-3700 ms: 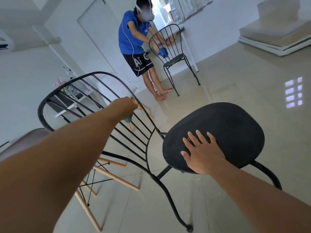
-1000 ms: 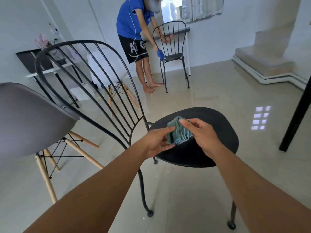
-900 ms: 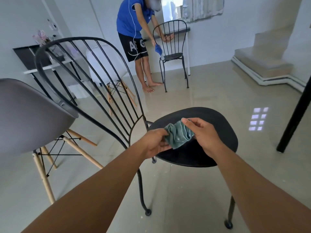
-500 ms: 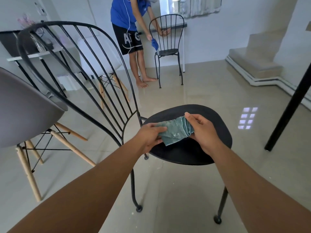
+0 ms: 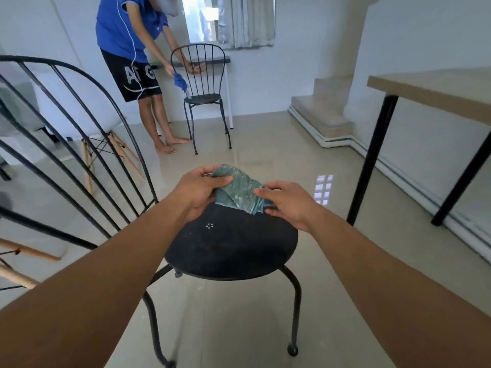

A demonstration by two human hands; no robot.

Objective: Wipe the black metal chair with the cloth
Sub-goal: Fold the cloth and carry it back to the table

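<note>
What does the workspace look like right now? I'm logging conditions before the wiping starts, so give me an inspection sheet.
Surface: black seat bare, pale specks near its middle.
Job's things: black metal chair upright on the floor; teal cloth held over the seat's far edge.
Clutter: nothing seen on the seat.
Grippers: left hand and right hand both grip the cloth.
Cables: white cord on the other person.
Surroundings: second black chair, wooden-legged chair, table, steps.

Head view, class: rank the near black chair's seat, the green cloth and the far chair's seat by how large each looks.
1. Near black chair's seat, largest.
2. Green cloth.
3. Far chair's seat, smallest, but distance shrinks it; its true size may match the near seat.
</note>
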